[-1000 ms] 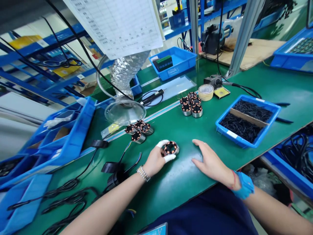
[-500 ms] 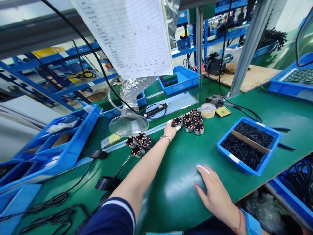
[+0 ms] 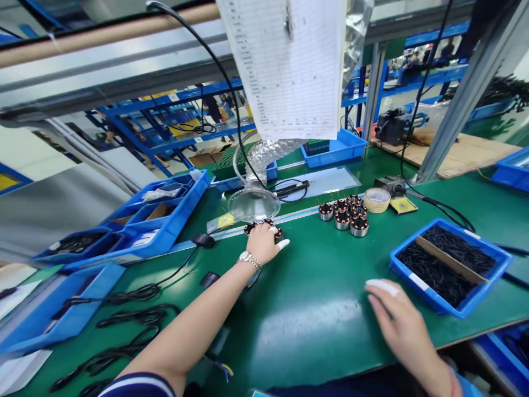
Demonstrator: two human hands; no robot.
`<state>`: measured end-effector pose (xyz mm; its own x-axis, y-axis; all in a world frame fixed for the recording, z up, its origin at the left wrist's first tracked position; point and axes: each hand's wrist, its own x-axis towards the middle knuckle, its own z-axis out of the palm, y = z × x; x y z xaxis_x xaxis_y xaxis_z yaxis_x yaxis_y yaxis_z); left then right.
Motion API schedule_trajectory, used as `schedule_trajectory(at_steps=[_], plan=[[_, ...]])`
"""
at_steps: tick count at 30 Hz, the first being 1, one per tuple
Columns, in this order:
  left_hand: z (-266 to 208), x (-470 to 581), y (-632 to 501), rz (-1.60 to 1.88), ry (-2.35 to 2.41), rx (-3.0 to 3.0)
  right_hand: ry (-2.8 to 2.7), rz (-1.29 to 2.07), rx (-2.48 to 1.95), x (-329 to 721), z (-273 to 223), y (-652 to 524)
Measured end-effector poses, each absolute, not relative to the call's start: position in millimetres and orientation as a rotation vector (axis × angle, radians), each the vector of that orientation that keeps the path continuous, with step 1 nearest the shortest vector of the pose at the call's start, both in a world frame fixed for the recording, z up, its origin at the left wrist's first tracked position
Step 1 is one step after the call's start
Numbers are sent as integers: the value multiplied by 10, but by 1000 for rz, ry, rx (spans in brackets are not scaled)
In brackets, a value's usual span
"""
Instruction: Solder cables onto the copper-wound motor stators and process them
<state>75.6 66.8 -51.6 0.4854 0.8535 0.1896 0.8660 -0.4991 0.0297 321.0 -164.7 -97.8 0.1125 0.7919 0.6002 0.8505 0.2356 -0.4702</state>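
Note:
My left hand reaches palm down over the left group of motor stators, rings with copper windings. Its thumb stands apart to the right, and white covers show on the thumb and a finger. The hand partly hides these stators, and the other fingertips are out of sight behind it. Farther right, several more stators stand close together on the green bench. My right hand hovers low over the bench with nothing in it, its thumb and white-covered index finger slightly apart. A blue tray of short black tubes lies beside it.
A round clear fume hood on a foil duct stands behind my left hand. A tape roll adjoins the right stators. Black cables and blue bins lie left. Papers hang overhead.
My left hand has moved from the right stator group to the left one. The stator it was touching now stands beside the right group. My view has turned left.

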Motion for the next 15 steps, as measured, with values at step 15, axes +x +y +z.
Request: schedule_trajectory(at_steps=[15], plan=[[-545,577,-374,-322,-719,-3331,-1877,383,-2294,4814,-880,-1119]])
